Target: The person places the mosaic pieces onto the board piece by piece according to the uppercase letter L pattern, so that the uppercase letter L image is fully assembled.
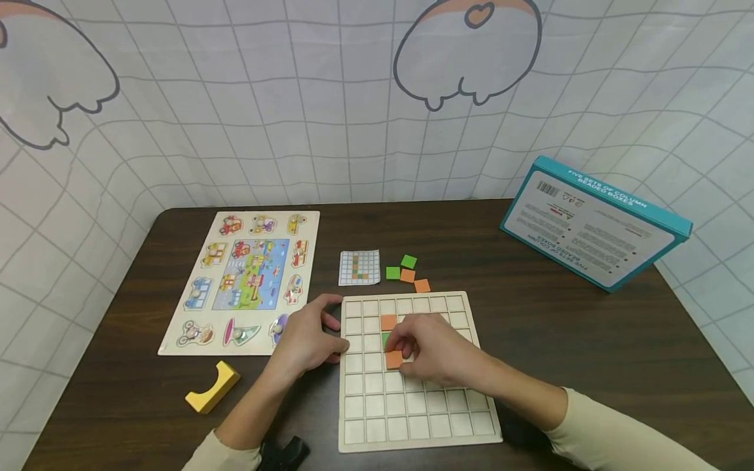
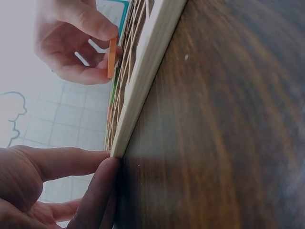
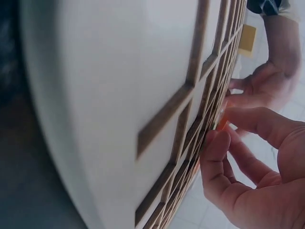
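Right hand (image 1: 438,356) pinches an orange tile (image 1: 394,359) at its fingertips, seemingly tilted over a cell of the grid board (image 1: 412,418) just below the green tile (image 1: 385,339); left hand (image 1: 306,340) presses straight fingers against the board's left edge.

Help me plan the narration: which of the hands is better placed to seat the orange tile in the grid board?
The right hand: it already pinches the orange tile over the grid board, while the left hand rests against the board's left edge.
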